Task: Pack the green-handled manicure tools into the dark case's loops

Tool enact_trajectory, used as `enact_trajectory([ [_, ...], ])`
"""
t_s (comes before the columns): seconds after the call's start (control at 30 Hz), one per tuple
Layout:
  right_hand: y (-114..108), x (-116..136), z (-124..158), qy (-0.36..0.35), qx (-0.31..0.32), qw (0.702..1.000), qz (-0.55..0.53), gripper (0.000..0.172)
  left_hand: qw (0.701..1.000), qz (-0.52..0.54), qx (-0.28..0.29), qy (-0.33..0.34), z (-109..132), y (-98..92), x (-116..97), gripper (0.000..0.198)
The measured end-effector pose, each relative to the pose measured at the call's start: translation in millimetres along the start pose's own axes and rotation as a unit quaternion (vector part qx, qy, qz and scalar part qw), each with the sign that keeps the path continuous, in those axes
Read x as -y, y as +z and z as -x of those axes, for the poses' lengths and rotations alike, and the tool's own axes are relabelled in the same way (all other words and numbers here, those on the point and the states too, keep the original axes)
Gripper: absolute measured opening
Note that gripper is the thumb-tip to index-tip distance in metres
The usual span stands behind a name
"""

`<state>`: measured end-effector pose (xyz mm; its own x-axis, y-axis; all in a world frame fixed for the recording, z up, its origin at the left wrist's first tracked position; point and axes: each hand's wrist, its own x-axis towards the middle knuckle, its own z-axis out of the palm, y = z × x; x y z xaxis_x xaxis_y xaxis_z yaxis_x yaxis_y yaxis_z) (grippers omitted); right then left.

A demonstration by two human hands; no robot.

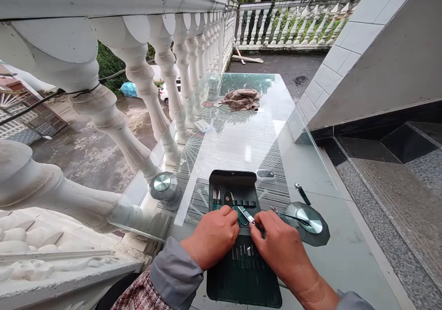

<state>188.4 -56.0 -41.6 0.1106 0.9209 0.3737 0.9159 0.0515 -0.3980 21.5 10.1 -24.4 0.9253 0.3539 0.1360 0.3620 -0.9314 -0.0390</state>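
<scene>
Here | right hand point(280, 236) on clipper point(246, 214) | card point(202, 125) (print too small)

Under the fingers point(232, 216), on the clear rectangular glass tabletop point(347, 259): dark-green rectangular case point(243, 291). At the right fingertips: slim silver metal tool point(245, 213). Farther right: slender black-and-silver clipper point(303, 194). Well ahead: crumpled brown cloth point(241, 100).

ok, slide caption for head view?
Left hand and right hand over an open tool case on a glass table beside white balusters.
</scene>
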Motion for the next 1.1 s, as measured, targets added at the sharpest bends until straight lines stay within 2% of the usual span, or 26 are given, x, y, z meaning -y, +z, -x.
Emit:
enact_trajectory([
  [0.13,-20.4,-12.8,-6.3,0.104,0.062,0.983,-0.137,0.016,1.0,-0.004,0.008,-0.002,-0.4,-3.8,-0.5,0.019],
  [0.27,-28.0,-17.1,-16.2,0.209,0.104,0.925,-0.3,0.025,1.0,-0.014,0.01,0.004,-1.1,-3.4,-1.0,0.021],
  [0.37,-23.0,-16.0,-21.9,0.253,0.094,0.878,-0.394,0.032,1.0,0.005,-0.01,0.009,0.3,-4.1,0.0,0.021],
  [0.47,-17.2,-15.5,-28.7,0.277,0.045,0.855,-0.436,0.043,0.99,0.066,-0.109,-0.065,4.5,-11.3,3.2,0.02],
  [0.57,-13.1,-15.7,-37.1,0.281,0.0,0.852,-0.442,0.048,0.946,0.121,-0.23,-0.193,9.2,-21.5,7.5,0.021],
  [0.63,-9.7,-14.9,-42.6,0.273,-0.011,0.853,-0.445,0.046,0.93,0.132,-0.254,-0.233,11.4,-25.0,9.5,0.019],
  [0.7,-5.1,-13.3,-47.6,0.267,-0.014,0.851,-0.452,0.044,0.935,0.122,-0.226,-0.245,12.5,-24.7,10.1,0.016],
  [0.83,4.8,-9.2,-55.7,0.272,-0.002,0.851,-0.449,0.045,0.954,0.086,-0.118,-0.261,13.0,-20.1,8.4,0.005],
  [1.0,11.2,-7.9,-61.2,0.259,0.025,0.88,-0.398,0.04,0.96,0.094,-0.022,-0.265,11.9,-20.9,5.7,0.003],
  [1.1,13.4,-8.9,-62.2,0.247,0.025,0.895,-0.371,0.037,0.959,0.097,0.007,-0.265,10.7,-22.4,5.1,0.004],
])
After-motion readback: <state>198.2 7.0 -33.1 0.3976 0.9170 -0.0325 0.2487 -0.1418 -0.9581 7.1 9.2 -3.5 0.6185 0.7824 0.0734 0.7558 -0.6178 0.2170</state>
